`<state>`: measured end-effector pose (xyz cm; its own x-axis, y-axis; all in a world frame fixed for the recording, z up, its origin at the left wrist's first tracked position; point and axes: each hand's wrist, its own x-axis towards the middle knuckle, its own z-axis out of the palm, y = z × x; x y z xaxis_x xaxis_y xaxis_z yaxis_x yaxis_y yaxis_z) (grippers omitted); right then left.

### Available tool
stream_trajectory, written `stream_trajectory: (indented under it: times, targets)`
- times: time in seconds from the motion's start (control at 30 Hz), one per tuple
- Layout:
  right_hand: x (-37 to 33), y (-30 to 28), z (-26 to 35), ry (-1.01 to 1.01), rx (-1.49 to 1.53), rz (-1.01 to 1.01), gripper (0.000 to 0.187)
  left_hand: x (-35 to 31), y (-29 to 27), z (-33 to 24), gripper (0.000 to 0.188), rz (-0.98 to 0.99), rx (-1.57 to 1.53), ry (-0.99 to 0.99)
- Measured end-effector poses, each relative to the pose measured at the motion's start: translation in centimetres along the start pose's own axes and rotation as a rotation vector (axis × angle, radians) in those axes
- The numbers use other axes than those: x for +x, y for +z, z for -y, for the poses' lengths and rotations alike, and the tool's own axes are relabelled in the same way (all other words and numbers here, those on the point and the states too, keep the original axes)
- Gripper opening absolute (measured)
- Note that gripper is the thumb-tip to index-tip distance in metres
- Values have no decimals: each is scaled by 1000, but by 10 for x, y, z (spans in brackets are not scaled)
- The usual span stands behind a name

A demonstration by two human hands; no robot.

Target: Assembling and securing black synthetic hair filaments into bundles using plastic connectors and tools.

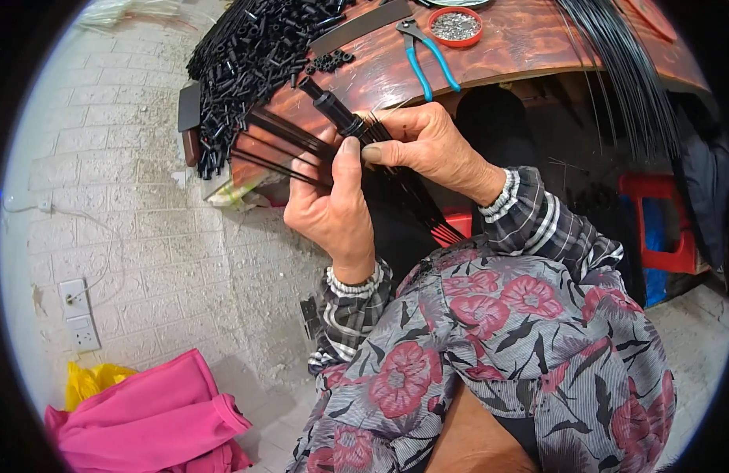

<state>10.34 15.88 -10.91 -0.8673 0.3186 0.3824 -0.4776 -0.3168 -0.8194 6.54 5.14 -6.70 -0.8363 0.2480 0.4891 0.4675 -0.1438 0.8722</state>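
A stepped black plastic tube is held at a slant over my lap, just off the table's front edge. Thin black rods fan out from its lower part to the left, and more run down to the right, ending in pinkish-red tips. My left hand is closed, with rods running between its fingers and its thumb up against the tube's collar. My right hand pinches at the same collar from the other side, thumb and forefinger together. The fingers hide the exact spot where rods and collar meet.
Black plastic pieces lie heaped on the wooden table. Near them are blue-handled pliers and a red dish of small metal bits. Dark rods hang over the right edge above a red stool. Pink cloth lies lower left.
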Motion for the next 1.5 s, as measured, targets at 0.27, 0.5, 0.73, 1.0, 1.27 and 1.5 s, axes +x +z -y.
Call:
stream_trajectory:
  times: [0.27,0.5,0.73,1.0,1.27,1.5]
  targets:
    - [-6,2,-3,-138,-132,-82,37,-5,15,-4,17,-18,-57,-20]
    - [-11,8,4,-127,-63,-118,36,-1,13,3,16,-43,-127,-117]
    - [-6,2,-10,14,-217,-231,21,10,5,12,12,45,-376,-212]
    - [7,-6,-11,-14,-222,-50,25,20,-3,13,14,103,-514,-331]
    - [4,1,-6,67,-226,-38,25,18,-11,10,15,98,-542,-345]
    - [8,8,-16,-54,-264,-105,28,22,-21,19,18,126,-571,-398]
